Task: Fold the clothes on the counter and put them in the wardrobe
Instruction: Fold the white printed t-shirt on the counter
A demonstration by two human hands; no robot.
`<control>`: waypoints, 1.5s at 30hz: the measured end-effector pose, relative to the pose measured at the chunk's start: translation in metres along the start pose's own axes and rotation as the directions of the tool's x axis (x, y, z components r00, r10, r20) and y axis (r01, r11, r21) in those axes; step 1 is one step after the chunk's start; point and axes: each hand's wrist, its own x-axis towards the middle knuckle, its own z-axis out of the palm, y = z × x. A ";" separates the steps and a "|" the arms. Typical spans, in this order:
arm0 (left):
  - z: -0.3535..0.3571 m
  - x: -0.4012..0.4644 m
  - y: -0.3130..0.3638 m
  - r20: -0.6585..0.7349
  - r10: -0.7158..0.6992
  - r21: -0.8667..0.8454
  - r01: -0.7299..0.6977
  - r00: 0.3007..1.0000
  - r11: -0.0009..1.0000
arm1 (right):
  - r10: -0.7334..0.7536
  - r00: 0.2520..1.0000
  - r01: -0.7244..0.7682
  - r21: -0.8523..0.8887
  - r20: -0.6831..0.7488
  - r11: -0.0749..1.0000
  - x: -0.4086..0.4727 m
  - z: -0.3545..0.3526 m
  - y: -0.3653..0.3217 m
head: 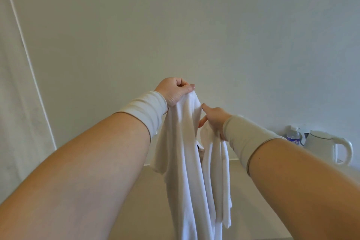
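Note:
A white T-shirt hangs in the air in front of me, its folds dropping past the bottom of the view. My left hand is raised highest and pinches the shirt's top edge between thumb and curled fingers. Lower and to the right, my right hand grips another part of the shirt, thumb pointing up along the cloth. A short sleeve sticks out on the shirt's left side. Beneath the shirt lies the beige counter. The wardrobe is not in view.
A white electric kettle stands at the counter's back right by the wall, with a plastic water bottle just left of it. A white wall fills the background, and a white door or panel edge runs down the left.

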 end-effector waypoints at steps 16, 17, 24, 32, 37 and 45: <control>-0.024 0.003 -0.025 -0.055 -0.083 0.115 0.089 0.995 0.989 | -0.118 0.983 0.137 0.130 -0.140 0.982 0.020 -0.001 -0.019; -0.024 0.003 -0.027 -0.048 -0.088 0.109 0.093 0.995 0.990 | -0.091 0.989 0.103 0.099 -0.121 0.990 0.022 0.001 -0.016; -0.014 0.007 -0.022 -0.011 -0.065 0.035 0.066 0.998 0.997 | 0.021 0.998 -0.035 0.227 0.066 0.973 0.022 0.028 -0.002; -0.019 0.014 -0.035 -0.090 -0.081 0.045 0.085 0.993 0.995 | 0.020 0.984 -0.084 0.363 0.176 0.928 0.027 0.015 -0.003; -0.023 0.021 -0.047 -0.183 -0.083 0.090 0.101 0.980 0.991 | -0.085 0.989 0.016 0.483 0.120 0.875 0.029 0.014 -0.004; -0.020 0.011 -0.056 0.109 -0.115 0.366 0.068 0.987 0.928 | -0.198 0.975 0.201 0.021 -0.105 0.979 0.050 -0.012 -0.017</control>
